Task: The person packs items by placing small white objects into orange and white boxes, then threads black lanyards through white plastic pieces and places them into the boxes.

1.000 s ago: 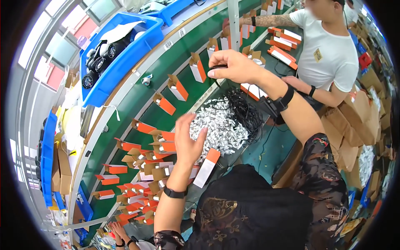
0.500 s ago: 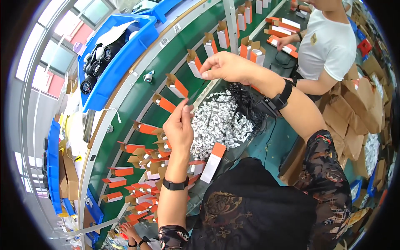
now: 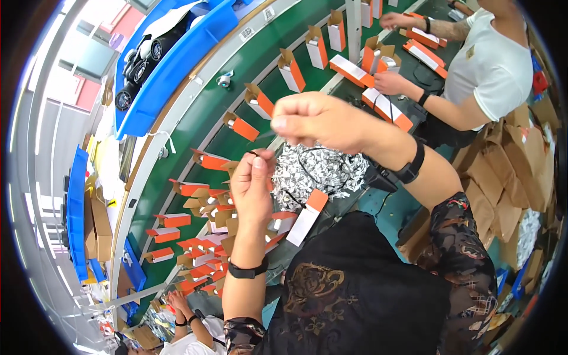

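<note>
My left hand [image 3: 253, 184] is closed in a pinch, with a thin black cable [image 3: 253, 153] at its fingertips. Higher and to the right, my right hand [image 3: 322, 121] is also closed, its fingers pressed together. A blurred dark strand runs from its fingertips toward the left hand, seemingly part of the same cable. Below both hands lies a pile of small white pieces [image 3: 337, 177], with black cable loops across it. Beside the pile, a long orange-and-white box [image 3: 307, 218] rests on the worktop. Open orange-and-white boxes [image 3: 241, 126] stand on the green conveyor left of my hands.
More boxes [image 3: 204, 257] crowd the belt at lower left. A grey post [image 3: 353, 32] rises at the far side. A blue bin [image 3: 177, 71] with black items stands beyond the belt. A co-worker in white [image 3: 488, 77] handles boxes at right; another person's hands [image 3: 180, 305] show at lower left.
My right hand has closed and moved nearer my left; a black cable now shows at the hands. Cables over the white pile have shifted. The view has moved, and the co-worker at right has moved boxes.
</note>
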A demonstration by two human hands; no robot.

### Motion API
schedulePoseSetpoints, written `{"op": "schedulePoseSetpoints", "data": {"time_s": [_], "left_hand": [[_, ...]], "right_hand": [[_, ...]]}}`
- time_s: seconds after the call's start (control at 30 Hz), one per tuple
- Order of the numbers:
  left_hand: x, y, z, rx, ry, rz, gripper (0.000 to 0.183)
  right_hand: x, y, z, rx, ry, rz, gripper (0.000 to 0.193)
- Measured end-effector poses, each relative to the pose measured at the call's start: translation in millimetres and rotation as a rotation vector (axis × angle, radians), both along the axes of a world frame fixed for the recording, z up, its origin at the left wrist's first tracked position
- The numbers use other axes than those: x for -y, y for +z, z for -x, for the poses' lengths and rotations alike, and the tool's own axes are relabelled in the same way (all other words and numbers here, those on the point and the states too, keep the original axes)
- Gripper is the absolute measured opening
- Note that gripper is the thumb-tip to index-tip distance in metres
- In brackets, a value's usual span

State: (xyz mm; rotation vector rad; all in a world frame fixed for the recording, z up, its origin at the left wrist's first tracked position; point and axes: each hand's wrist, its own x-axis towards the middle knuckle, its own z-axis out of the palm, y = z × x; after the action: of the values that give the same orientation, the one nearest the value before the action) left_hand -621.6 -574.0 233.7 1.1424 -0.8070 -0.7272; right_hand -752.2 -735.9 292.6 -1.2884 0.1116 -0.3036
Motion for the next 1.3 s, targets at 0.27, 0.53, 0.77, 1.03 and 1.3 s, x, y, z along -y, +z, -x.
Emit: {"op": "schedulePoseSetpoints", "data": {"time_s": [0.27, 0.53, 0.77, 1.03, 1.3], "left_hand": [[-21.3, -33.5, 38.9, -0.610, -0.102, 0.106, 0.041], [-106.3, -56.9, 14.0, -0.025, 0.382, -0.410, 0.016], [-138.7, -31.3, 15.0, 0.019, 0.478, -0.400, 0.014], [-150.7, -16.5, 3.5, 0.096, 0.465, -0.400, 0.025], [-146.6, -18.9, -8.6, 0.706, 0.473, -0.383, 0.030]], "right_hand": [[-63.6, -13.1, -55.6, 0.077, -0.177, -0.023, 0.023], [-30.0, -137.8, -29.6, 0.066, -0.329, -0.760, 0.013], [-54.8, -231.2, 24.9, -0.606, -0.034, -0.244, 0.018], [-53.5, -308.5, -10.3, -0.822, -0.440, 0.877, 0.024], [-37.5, -322.3, -4.5, -0.723, -0.579, 0.758, 0.017]]}}
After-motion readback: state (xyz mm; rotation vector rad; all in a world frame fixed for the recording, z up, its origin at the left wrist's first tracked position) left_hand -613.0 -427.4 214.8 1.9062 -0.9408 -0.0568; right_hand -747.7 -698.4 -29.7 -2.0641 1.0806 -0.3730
